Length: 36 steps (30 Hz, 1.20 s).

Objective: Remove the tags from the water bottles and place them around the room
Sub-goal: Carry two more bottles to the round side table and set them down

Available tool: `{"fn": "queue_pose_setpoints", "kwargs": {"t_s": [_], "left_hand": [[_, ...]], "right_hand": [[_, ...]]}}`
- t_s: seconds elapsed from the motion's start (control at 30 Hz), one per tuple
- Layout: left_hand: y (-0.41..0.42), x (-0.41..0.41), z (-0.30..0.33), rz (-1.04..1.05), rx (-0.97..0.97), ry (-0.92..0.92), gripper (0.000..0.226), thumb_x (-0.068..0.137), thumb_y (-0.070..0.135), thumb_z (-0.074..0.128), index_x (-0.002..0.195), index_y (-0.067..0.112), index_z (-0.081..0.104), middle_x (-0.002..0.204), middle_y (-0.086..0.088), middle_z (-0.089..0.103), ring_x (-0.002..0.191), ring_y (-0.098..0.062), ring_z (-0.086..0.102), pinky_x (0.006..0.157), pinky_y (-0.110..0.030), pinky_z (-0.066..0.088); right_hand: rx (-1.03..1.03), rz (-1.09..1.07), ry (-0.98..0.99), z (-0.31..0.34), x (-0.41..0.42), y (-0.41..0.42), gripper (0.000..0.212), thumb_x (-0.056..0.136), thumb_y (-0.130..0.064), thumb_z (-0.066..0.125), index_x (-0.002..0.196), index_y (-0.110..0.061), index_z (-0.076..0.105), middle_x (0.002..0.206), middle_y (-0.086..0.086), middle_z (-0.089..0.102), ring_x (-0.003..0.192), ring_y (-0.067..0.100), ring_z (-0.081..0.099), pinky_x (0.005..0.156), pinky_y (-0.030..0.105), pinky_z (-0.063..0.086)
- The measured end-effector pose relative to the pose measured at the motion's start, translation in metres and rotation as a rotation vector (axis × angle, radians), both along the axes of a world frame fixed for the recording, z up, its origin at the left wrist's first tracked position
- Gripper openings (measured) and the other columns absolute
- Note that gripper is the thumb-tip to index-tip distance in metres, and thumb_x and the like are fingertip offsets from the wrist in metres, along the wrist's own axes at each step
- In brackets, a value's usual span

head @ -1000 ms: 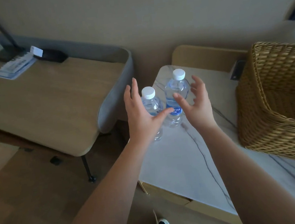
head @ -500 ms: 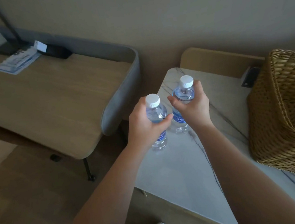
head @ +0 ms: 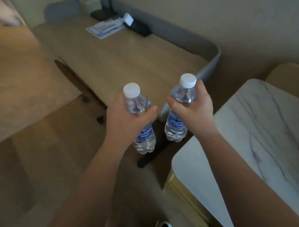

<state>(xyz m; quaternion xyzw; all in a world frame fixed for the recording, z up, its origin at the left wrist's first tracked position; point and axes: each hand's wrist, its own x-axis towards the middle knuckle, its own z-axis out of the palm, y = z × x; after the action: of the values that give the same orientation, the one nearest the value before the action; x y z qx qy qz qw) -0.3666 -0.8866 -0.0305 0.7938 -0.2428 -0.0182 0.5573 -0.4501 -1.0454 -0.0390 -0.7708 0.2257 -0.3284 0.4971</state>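
The left hand (head: 126, 116) and right hand (head: 193, 106) each grip an upright Aquafina bottle — left bottle (head: 142, 131), right bottle (head: 178, 123) — in the carrying step, apparently needing a set-down on the wooden surface (head: 129, 59).

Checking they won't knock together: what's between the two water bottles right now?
Nothing solid. In the head view, the left bottle and right bottle are apart; only the left hand's thumb tip reaches into the gap.

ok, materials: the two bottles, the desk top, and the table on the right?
Left bottle and right bottle: clear thin plastic, glossy, ribbed bases, white caps, blue printed labels. Desk top: light wood or wood-look laminate, matte with faint grain; cannot tell which. Table on the right: white with grey veins, smooth and slightly shiny, so marble or a marble-look slab.
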Motion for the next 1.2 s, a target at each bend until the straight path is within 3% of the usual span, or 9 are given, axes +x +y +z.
{"fn": "queue_pose_setpoints", "kwargs": {"t_s": [0.13,0.23,0.37,0.53,0.67,0.97,1.13,1.2], "left_hand": [[0.08,0.021,-0.006,0.227,-0.046,0.025,0.041,0.062,0.046,0.077,0.096,0.038,0.056,0.089,0.026,0.066,0.084,0.01,0.063,0.069,-0.005,0.047],[0.148,0.031,-0.016,0.389,-0.027,0.033,0.05,0.061,0.054,0.075,0.101,0.029,0.057,0.088,0.017,0.066,0.086,0.008,0.062,0.069,-0.011,0.049],[0.247,0.038,-0.032,0.611,0.001,0.043,0.048,0.064,0.05,0.076,0.098,0.022,0.058,0.086,0.009,0.067,0.081,0.001,0.063,0.068,-0.017,0.052],[0.385,0.026,-0.044,0.881,-0.015,0.077,0.041,0.061,0.048,0.075,0.091,0.027,0.057,0.081,0.012,0.068,0.077,0.0,0.066,0.066,-0.019,0.055],[0.488,0.006,-0.051,1.089,-0.011,0.105,0.04,0.06,0.044,0.075,0.089,0.025,0.056,0.08,0.01,0.067,0.075,-0.003,0.066,0.07,-0.026,0.057],[0.657,-0.053,-0.053,1.548,0.004,0.114,0.039,0.061,0.038,0.076,0.088,0.024,0.052,0.081,0.009,0.065,0.077,-0.006,0.065,0.073,-0.036,0.058],[0.725,-0.069,-0.061,1.725,0.046,0.118,0.039,0.061,0.044,0.073,0.085,0.023,0.05,0.077,0.009,0.063,0.074,-0.007,0.063,0.069,-0.035,0.056],[0.754,-0.067,-0.068,1.768,0.062,0.116,0.039,0.062,0.046,0.072,0.085,0.023,0.05,0.077,0.009,0.062,0.075,-0.009,0.063,0.069,-0.037,0.055]], "right_hand": [[-0.005,0.206,0.007,-0.005,0.053,0.064,0.04,0.07,-0.033,0.075,0.099,-0.038,0.047,0.088,-0.038,0.058,0.088,-0.016,0.057,0.067,-0.001,0.04],[-0.017,0.385,0.017,-0.012,0.09,0.13,0.042,0.07,-0.034,0.074,0.101,-0.039,0.046,0.089,-0.045,0.054,0.087,-0.021,0.054,0.066,-0.004,0.037],[0.007,0.599,0.062,-0.026,0.131,0.237,0.044,0.069,-0.037,0.075,0.105,-0.031,0.05,0.089,-0.04,0.056,0.088,-0.016,0.056,0.066,-0.003,0.038],[0.058,0.856,0.113,-0.042,0.159,0.382,0.044,0.07,-0.034,0.077,0.106,-0.03,0.053,0.086,-0.037,0.06,0.085,-0.014,0.058,0.064,-0.001,0.039],[0.074,1.078,0.153,-0.048,0.17,0.496,0.035,0.069,-0.03,0.077,0.096,-0.026,0.056,0.08,-0.019,0.065,0.076,-0.004,0.062,0.064,0.005,0.043],[0.029,1.431,0.181,-0.04,0.166,0.7,0.037,0.065,-0.039,0.075,0.094,-0.04,0.053,0.083,-0.033,0.062,0.078,-0.011,0.06,0.063,0.0,0.039],[0.016,1.564,0.187,-0.049,0.169,0.793,0.04,0.063,-0.041,0.075,0.097,-0.041,0.054,0.086,-0.022,0.066,0.082,-0.005,0.063,0.071,0.009,0.045],[0.011,1.618,0.191,-0.053,0.174,0.83,0.042,0.064,-0.04,0.076,0.1,-0.036,0.055,0.088,-0.021,0.067,0.082,-0.006,0.062,0.071,0.006,0.044]]}}
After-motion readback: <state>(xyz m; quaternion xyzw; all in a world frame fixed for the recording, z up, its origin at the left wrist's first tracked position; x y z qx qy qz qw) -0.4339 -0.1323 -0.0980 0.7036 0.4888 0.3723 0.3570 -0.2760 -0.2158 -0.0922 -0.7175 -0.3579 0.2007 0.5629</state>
